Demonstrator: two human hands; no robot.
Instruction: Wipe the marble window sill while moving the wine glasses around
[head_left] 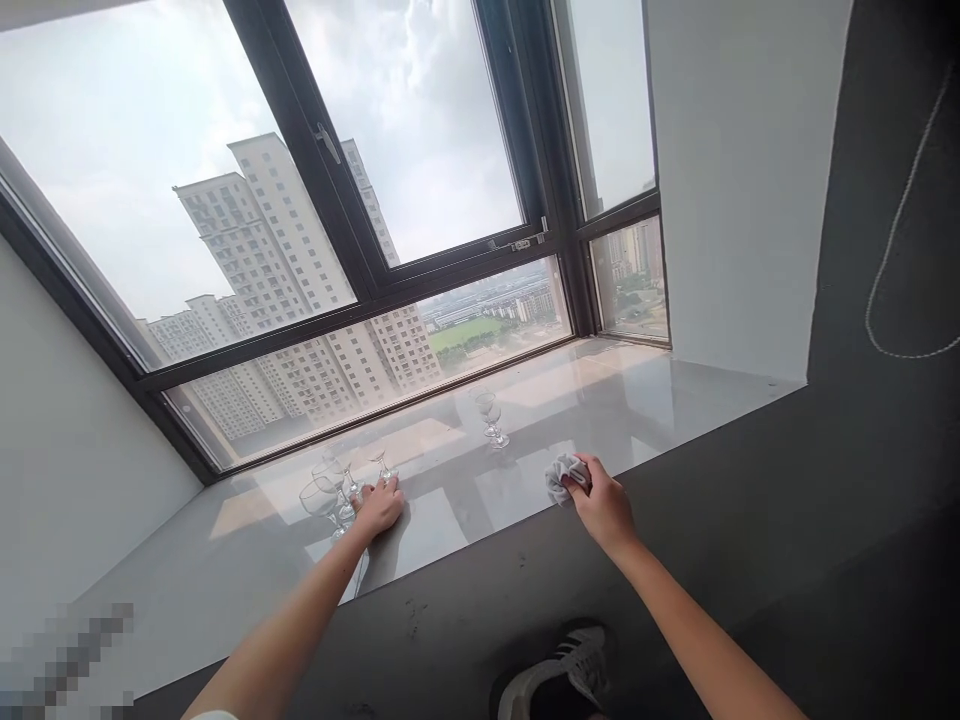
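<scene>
Several clear stemmed wine glasses stand on the glossy windowsill (480, 490). At the left group, my left hand (381, 508) has its fingers closed at the foot of a wine glass (383, 464); the palm hides part of the grip. Just left of those fingers are more glasses, among them a larger wine glass (319, 500). Over the sill's front edge, my right hand (602, 503) is closed on a bunched light grey cloth (564, 478). Between the hands, farther back, is another small stemmed glass (492, 420), apart from both.
Dark-framed windows (367, 290) rise behind the sill, with a handle (328, 143) on one frame. White walls (739, 190) flank it. A cord loop (870, 310) hangs at the right. A shoe (555, 670) shows below the sill's front edge.
</scene>
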